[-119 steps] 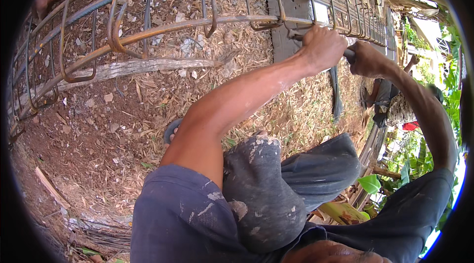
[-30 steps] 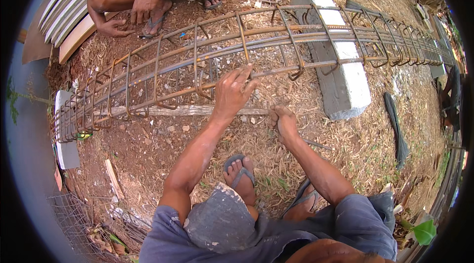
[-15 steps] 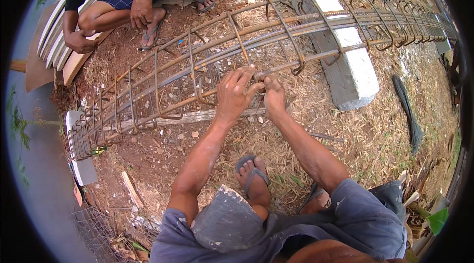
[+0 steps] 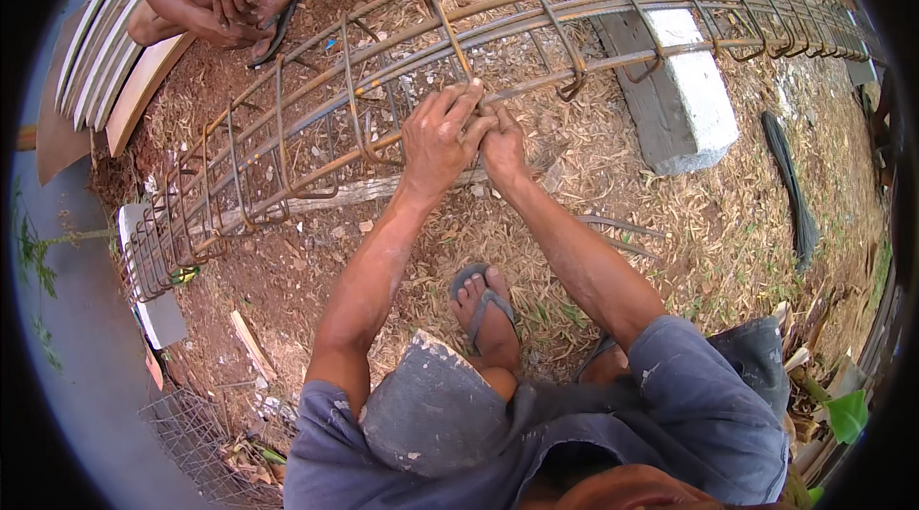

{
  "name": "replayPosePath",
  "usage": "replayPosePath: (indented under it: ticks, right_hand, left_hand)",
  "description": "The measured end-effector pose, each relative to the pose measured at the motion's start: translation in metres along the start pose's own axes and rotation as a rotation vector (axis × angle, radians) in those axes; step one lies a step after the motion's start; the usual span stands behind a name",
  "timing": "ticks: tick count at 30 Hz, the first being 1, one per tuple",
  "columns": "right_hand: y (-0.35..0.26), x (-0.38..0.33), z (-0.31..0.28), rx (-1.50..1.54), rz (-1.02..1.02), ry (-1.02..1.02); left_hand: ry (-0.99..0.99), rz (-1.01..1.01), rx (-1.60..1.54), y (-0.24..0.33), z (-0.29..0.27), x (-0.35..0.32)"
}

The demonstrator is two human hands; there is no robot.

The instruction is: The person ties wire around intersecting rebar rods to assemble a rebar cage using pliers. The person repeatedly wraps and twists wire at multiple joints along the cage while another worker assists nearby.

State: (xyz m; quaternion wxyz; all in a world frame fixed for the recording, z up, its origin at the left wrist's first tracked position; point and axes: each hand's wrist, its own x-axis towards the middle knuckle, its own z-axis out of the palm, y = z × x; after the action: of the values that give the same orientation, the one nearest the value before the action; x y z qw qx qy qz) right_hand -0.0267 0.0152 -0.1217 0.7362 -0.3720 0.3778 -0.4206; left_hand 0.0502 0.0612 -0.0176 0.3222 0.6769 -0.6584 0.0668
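Left hand (image 4: 438, 138) curls closed over a rebar cage (image 4: 316, 117) bar; right hand (image 4: 502, 148), just beside it, pinches the same bar.

Bright, even daylight was recorded, with soft short shadows, sharp central focus, strong fisheye bending and a black vignetted rim.

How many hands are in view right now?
4. The left hand and right hand meet at the rebar cage; another person's two hands are clasped at top left. More may be hidden.
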Motion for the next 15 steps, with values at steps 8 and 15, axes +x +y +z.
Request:
replayPosePath:
  ticks: [8,15]
  right_hand:
    - [-0.041,-0.015,-0.017,-0.02,0.098,0.165]
    - [-0.063,0.01,-0.049,0.006,0.226,-0.285]
  left_hand:
    - [0.013,-0.011,-0.081,-0.008,-0.007,-0.004]
    - [-0.115,-0.212,-0.19,-0.003,-0.009,0.002]
